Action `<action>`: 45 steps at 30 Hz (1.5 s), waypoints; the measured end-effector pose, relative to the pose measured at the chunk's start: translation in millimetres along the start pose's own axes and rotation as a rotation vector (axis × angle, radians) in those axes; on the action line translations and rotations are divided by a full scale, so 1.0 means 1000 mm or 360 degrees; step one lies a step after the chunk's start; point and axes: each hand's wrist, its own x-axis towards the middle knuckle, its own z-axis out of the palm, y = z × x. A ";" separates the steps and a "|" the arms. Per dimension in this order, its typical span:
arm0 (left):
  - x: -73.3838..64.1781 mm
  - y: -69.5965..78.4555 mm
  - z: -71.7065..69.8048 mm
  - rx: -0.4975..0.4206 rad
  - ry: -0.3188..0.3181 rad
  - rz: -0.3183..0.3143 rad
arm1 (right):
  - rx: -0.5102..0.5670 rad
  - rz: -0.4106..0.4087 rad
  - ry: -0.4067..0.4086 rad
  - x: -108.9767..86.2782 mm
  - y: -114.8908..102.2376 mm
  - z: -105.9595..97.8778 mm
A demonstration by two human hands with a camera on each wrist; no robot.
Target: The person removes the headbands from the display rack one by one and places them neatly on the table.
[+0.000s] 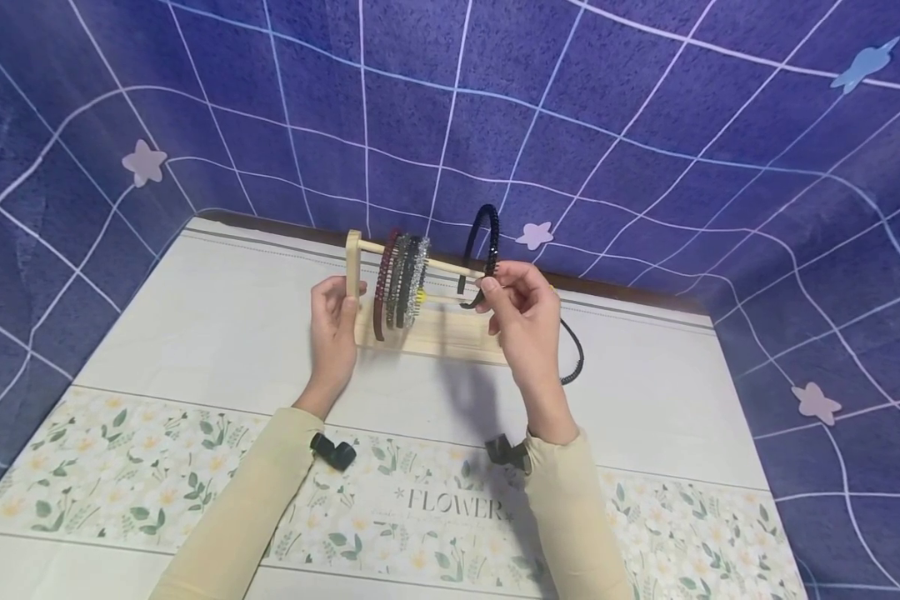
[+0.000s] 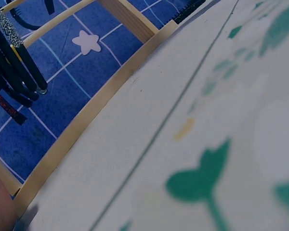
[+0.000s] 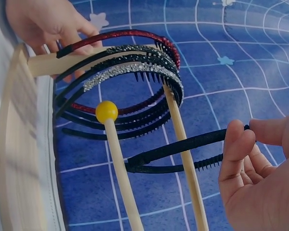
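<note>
My right hand pinches a black toothed headband between thumb and fingers. This headband hangs around the upper rod of a wooden rack; its two ends point toward the rod with the yellow ball tip in the right wrist view. On the left, my left hand grips the rack's upright, thumb in front and fingers behind. Bunched on the upper rod near that upright are several headbands, among them a dark red one and a silver glittery one.
Right of the rack, another black headband lies on the table, partly hidden by my right hand. The white table carries a floral strip with the word FLOWER. A blue cloth with grid lines and stars rises behind and at both sides.
</note>
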 end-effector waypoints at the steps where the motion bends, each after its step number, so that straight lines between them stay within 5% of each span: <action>1: 0.000 0.000 0.000 -0.0002 0.0000 0.0002 | 0.0001 -0.0005 0.0001 0.000 0.000 -0.001; 45: 0.000 0.000 0.000 0.0049 -0.0036 -0.0015 | 0.0033 -0.0097 0.0154 0.003 -0.006 -0.042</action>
